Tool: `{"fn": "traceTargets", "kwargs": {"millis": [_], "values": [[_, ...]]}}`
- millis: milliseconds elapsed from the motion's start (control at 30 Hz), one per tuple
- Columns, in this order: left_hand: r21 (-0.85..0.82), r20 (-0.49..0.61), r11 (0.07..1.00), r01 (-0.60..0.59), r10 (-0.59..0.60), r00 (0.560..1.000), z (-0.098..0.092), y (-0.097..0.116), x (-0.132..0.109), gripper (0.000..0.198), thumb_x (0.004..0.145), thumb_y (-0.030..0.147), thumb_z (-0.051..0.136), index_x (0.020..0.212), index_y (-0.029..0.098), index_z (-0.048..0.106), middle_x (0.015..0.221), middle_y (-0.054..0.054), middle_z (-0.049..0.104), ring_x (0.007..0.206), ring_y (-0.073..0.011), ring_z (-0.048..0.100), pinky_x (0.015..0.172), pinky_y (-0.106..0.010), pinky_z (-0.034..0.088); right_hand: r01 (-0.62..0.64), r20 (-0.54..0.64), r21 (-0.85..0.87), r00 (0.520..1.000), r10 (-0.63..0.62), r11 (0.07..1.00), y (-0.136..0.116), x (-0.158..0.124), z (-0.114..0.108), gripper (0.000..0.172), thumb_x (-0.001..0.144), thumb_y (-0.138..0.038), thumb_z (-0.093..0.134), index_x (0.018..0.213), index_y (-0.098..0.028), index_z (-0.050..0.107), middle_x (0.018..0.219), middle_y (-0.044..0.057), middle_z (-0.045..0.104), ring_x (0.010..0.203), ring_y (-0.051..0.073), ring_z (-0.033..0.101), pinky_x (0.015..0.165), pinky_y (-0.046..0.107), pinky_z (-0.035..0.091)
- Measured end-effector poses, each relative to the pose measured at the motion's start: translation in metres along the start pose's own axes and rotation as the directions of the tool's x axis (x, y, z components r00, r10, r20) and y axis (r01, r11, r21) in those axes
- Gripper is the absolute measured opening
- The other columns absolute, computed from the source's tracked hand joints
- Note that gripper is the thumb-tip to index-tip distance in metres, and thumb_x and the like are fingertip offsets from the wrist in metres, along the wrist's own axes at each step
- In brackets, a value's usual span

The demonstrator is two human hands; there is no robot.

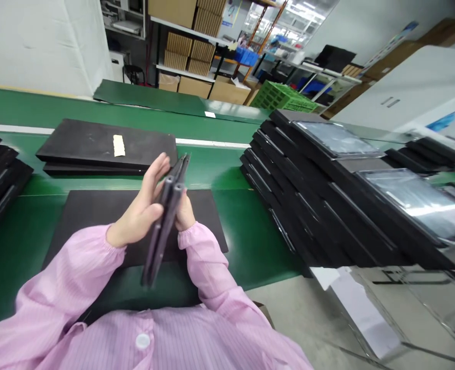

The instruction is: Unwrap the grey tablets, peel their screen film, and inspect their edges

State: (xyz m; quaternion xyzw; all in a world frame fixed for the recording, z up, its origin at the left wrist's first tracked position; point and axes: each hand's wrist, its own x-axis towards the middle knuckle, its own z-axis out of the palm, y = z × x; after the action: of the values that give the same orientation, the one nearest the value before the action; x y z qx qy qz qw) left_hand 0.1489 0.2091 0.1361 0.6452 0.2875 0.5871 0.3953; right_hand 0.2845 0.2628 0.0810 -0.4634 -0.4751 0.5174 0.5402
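Observation:
Two thin dark panels (164,231) are held upright on edge, side by side, over a black mat (96,216) on the green table. My left hand (140,205) lies flat along their left side, its fingers stretched out and the thumb near the panels' edge. On the far side, my right hand (184,211) grips the panels from the right; most of its fingers are hidden behind them. The panels' lower ends are blurred.
Behind the mat lie stacked black foam slabs (143,146) with a yellowish paper piece (118,145). At right, a tall stack of black trays (308,190) holds glossy panels (337,137). More black trays (0,180) are at the left edge.

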Motion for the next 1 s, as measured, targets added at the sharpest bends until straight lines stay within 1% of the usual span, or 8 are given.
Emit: {"fn": "traceTargets", "kwargs": {"millis": [67,200,467,633,767,833,900,1000], "values": [[-0.036,-0.027,0.964,0.264,-0.265,0.964,-0.017,-0.013,-0.042,0.062,0.09,0.068,0.052,0.133,0.024,0.058,0.135,-0.011,0.063,0.135,-0.0354,0.051,0.119,-0.048,0.036,-0.017,-0.031,-0.027,0.999,0.016,0.999,-0.008,-0.003,-0.007,0.068,0.071,-0.083,0.055,0.068,-0.016,0.063,0.061,0.003,0.062,0.062,0.017,0.058,0.06,0.031,0.049],[0.028,0.02,0.787,0.616,-0.617,0.787,-0.029,-0.033,-0.094,0.069,0.068,0.052,0.084,0.123,0.017,0.063,0.119,-0.013,0.073,0.115,-0.0376,0.066,0.104,-0.05,0.053,0.007,-0.095,-0.117,0.995,-0.018,0.993,-0.023,-0.005,-0.021,0.049,0.068,-0.063,0.074,0.069,-0.016,0.063,0.061,-0.002,0.06,0.063,0.014,0.055,0.064,0.027,0.047],[-0.159,-0.004,0.727,0.668,-0.677,0.736,-0.02,-0.053,-0.093,0.052,0.071,0.038,0.084,0.113,0.015,0.062,0.114,-0.013,0.075,0.113,-0.0338,0.069,0.101,-0.047,0.056,0.073,-0.113,-0.218,0.989,-0.099,0.973,-0.005,-0.009,-0.039,0.039,0.074,-0.042,0.073,0.1,-0.013,0.072,0.101,0.013,0.077,0.094,0.023,0.072,0.089,0.038,0.057],[-0.155,-0.012,0.702,0.695,-0.705,0.71,-0.023,-0.057,-0.099,0.055,0.07,0.038,0.083,0.115,0.015,0.061,0.12,-0.014,0.073,0.117,-0.0337,0.067,0.104,-0.046,0.053,0.134,-0.146,-0.347,0.97,-0.195,0.928,0.011,-0.016,-0.056,0.025,0.072,-0.038,0.077,0.079,-0.014,0.074,0.08,0.011,0.076,0.077,0.025,0.073,0.077,0.041,0.061],[-0.142,-0.01,0.698,0.702,-0.71,0.704,-0.023,-0.058,-0.099,0.057,0.072,0.04,0.082,0.118,0.014,0.061,0.123,-0.014,0.072,0.118,-0.0332,0.066,0.106,-0.046,0.052,0.248,-0.21,-0.469,0.901,-0.38,0.848,0.01,-0.032,-0.04,0.016,0.079,-0.032,0.074,0.071,-0.019,0.072,0.089,0.011,0.075,0.094,0.027,0.072,0.093,0.046,0.056],[-0.161,-0.004,0.707,0.688,-0.698,0.716,-0.022,-0.059,-0.099,0.057,0.072,0.04,0.081,0.119,0.014,0.061,0.122,-0.014,0.072,0.118,-0.033,0.066,0.105,-0.046,0.052,0.358,-0.093,-0.502,0.883,-0.461,0.787,0.006,-0.05,-0.023,0.008,0.081,-0.024,0.074,0.073,-0.021,0.074,0.09,0.01,0.077,0.099,0.026,0.072,0.097,0.044,0.056],[-0.175,-0.006,0.714,0.678,-0.69,0.724,-0.023,-0.059,-0.1,0.054,0.073,0.041,0.081,0.116,0.015,0.062,0.118,-0.014,0.073,0.116,-0.0329,0.067,0.104,-0.046,0.053,0.534,0.199,-0.42,0.843,-0.5,0.733,0.004,-0.073,-0.005,0.009,0.084,-0.016,0.07,0.08,-0.023,0.075,0.091,0.007,0.078,0.099,0.023,0.074,0.096,0.04,0.057],[-0.109,-0.014,0.707,0.699,-0.704,0.71,-0.024,-0.057,-0.099,0.048,0.074,0.042,0.079,0.11,0.015,0.063,0.113,-0.013,0.074,0.112,-0.0325,0.068,0.104,-0.048,0.052,0.636,0.728,-0.041,0.547,-0.413,0.771,0.007,-0.102,0.016,0.007,0.087,-0.022,0.07,0.082,-0.025,0.074,0.09,0.001,0.08,0.093,0.017,0.076,0.094,0.03,0.06]]}}
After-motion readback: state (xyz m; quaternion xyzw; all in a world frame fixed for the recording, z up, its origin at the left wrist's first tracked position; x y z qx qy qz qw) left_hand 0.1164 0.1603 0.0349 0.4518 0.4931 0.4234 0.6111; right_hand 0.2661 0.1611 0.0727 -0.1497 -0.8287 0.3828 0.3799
